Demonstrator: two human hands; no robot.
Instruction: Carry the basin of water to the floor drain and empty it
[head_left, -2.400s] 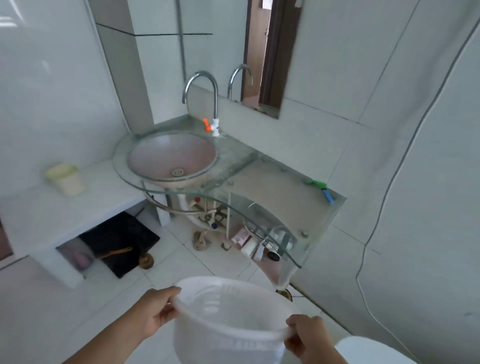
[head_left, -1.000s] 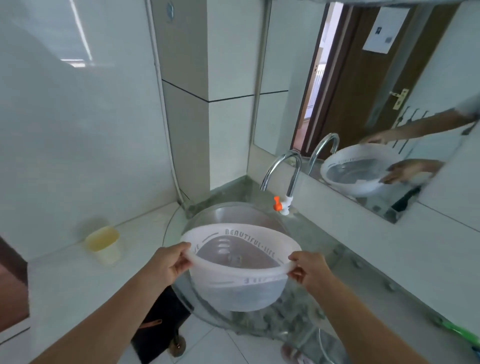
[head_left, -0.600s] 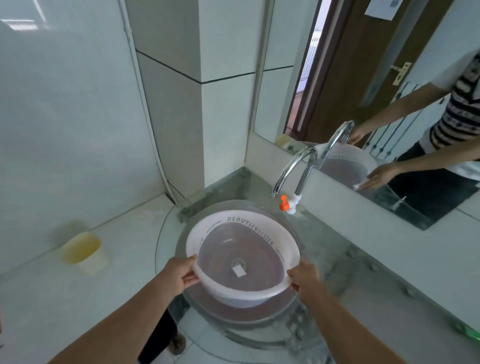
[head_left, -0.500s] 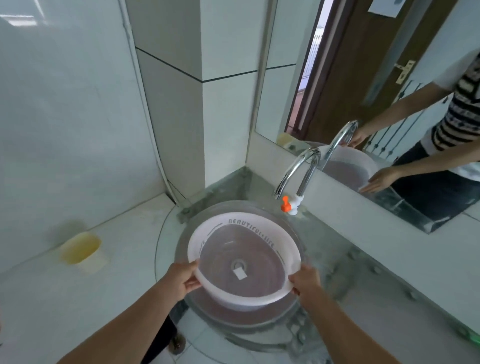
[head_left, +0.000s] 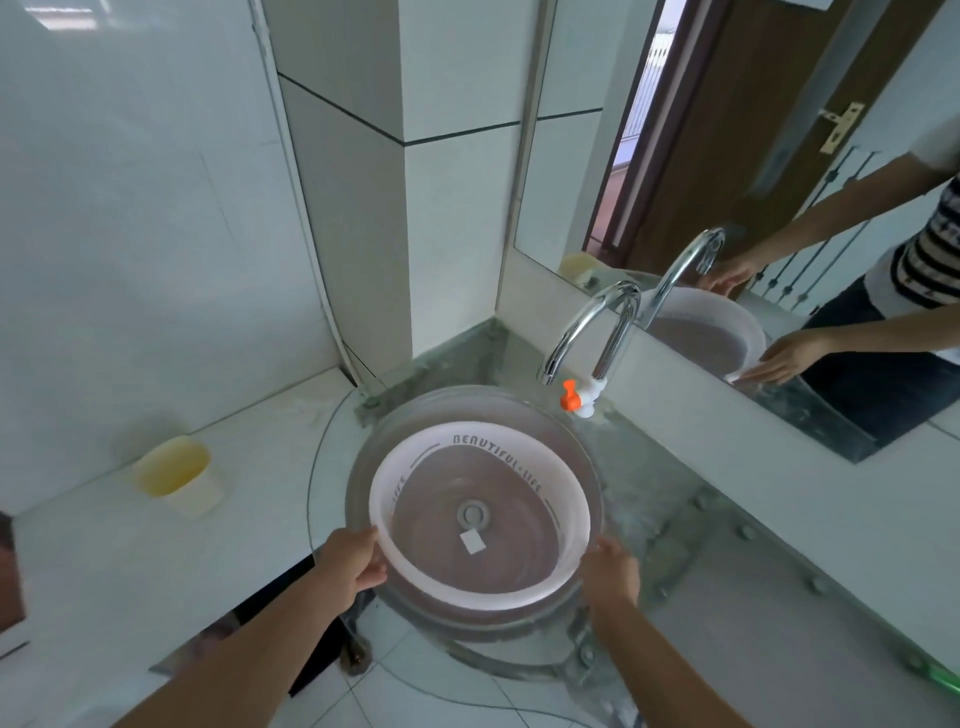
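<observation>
Fingertips of both hands (head_left: 610, 571) hidden under basin (head_left: 415, 457) rim.

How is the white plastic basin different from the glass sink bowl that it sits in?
The basin is white, opaque plastic with grey lettering on its rim; the sink bowl is clear glass and unmarked. The basin is smaller and sits inside the sink bowl. The left hand and right hand hold the basin's rim, not the sink bowl. Both are round and open on top.

Basin (head_left: 410, 462) lower, now inside sink (head_left: 358, 467)
</observation>
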